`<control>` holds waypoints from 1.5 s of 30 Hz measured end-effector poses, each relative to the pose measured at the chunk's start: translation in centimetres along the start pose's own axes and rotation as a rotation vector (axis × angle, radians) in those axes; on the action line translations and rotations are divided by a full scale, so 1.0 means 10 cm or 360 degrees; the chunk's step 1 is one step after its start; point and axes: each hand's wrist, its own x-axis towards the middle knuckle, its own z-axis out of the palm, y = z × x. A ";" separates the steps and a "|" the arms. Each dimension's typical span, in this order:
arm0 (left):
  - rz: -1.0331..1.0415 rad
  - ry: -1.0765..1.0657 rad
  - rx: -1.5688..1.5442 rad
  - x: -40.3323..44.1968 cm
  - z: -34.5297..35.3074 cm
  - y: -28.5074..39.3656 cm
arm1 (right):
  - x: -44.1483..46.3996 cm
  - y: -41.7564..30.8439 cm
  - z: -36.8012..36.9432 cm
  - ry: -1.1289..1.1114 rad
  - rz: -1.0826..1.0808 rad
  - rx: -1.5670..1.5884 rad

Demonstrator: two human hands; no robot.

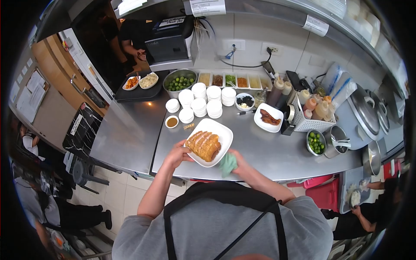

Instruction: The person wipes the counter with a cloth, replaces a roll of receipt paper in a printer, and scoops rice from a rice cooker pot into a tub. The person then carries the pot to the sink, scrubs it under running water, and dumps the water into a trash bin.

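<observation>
White plate in left hand, green cloth in right hand

Left hand: pinching the plate at its left edge, some fingers reaching in under the rim; exact thumb contact hard to make out

Right hand: closed round the bunched cloth, just beside the plate's lower right edge; cloth is blurred, can't tell if it touches the rim

Sliced meat: golden brown, cut into strips side by side, lying on the left part of the plate; plate sits over the front of the steel counter, looks tilted, can't tell if any of it rests on the surface

Behind it: stacks of small white dishes, with a sauce cup of brown liquid near their left end; big metal bowl of green fruit further back

To the right: second plate with dark glazed meat, then a white basket of squeeze bottles and a smaller bowl of green fruit

Far left: black tray carrying two filled dishes

Other people: one at the back left beside a dark machine, one at the far right with hands at a bowl
</observation>
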 end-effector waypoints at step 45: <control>0.1314 0.1706 0.0446 0.79 -1.31 0.45 | 1.55 -0.60 -0.92 0.0501 -0.1393 -0.3654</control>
